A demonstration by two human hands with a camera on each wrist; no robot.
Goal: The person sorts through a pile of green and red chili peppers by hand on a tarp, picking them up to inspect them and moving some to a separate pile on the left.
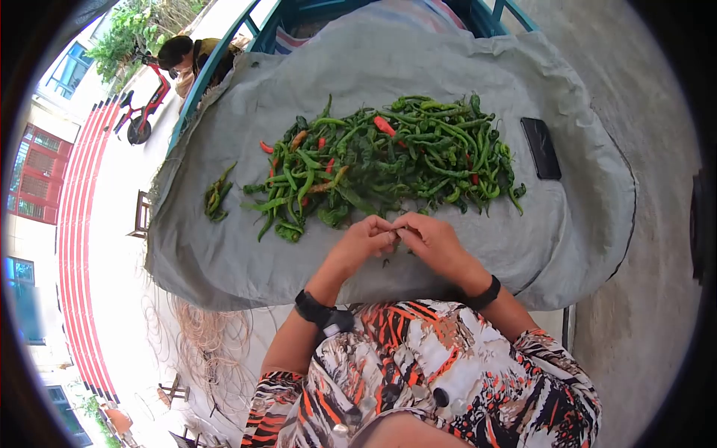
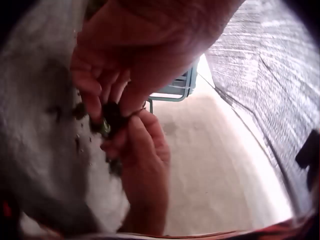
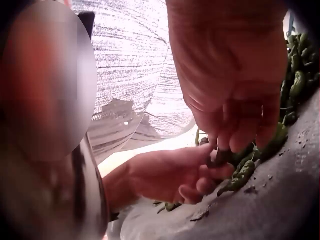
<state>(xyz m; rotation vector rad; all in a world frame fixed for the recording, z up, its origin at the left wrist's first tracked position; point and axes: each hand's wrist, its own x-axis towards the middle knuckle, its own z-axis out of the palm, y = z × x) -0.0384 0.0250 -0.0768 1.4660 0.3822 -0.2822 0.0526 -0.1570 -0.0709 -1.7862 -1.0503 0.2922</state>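
Note:
Both hands meet at the fingertips just below the pile of green and red peppers (image 1: 388, 160). The left hand (image 1: 364, 243) and the right hand (image 1: 435, 243) pinch a small dark piece between them. In the left wrist view this dark green piece (image 2: 115, 119) lies between the left hand (image 2: 150, 45) above and the right hand (image 2: 145, 160) below; whether it is a whole pepper, I cannot tell. The right wrist view shows the right hand (image 3: 230, 65) over the left hand (image 3: 160, 175), fingers bent around the dark piece (image 3: 218, 158).
A grey cloth (image 1: 246, 254) bears the peppers, with a few peppers (image 1: 218, 196) apart at the left and a black phone (image 1: 541, 148) at the right. Behind are teal rails (image 1: 205, 75). A person (image 1: 198, 60) and a red bike (image 1: 149, 101) are at upper left.

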